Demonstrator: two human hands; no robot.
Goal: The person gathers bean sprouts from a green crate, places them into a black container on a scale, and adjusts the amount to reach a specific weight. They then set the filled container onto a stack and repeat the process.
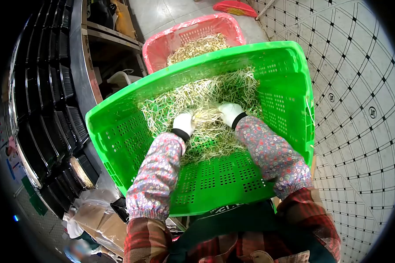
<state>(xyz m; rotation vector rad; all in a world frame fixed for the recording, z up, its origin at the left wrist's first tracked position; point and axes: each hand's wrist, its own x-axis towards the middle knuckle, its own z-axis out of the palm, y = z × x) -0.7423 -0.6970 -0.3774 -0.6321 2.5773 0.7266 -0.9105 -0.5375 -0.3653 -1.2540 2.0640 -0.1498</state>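
Observation:
White gloves cover both of my hands, which are inside a large green perforated basket (pixel 215 193). A loose layer of bean sprouts (pixel 206 94), pale stems with some green among them, lies over its bottom. My left hand (pixel 184 123) curls around one end of a bunch of bean sprouts (pixel 207 115). Facing it, my right hand (pixel 231 114) grips the bunch's other end. The fingertips of both hands are partly hidden in the stems.
Beyond the green basket stands a pink basket (pixel 237 28) with more sprouts. Rows of black plastic trays (pixel 37 109) line the left side, one holding sprouts (pixel 81 171). Another person (pixel 81 247) is at the lower left. A tiled wall (pixel 355 118) rises on the right.

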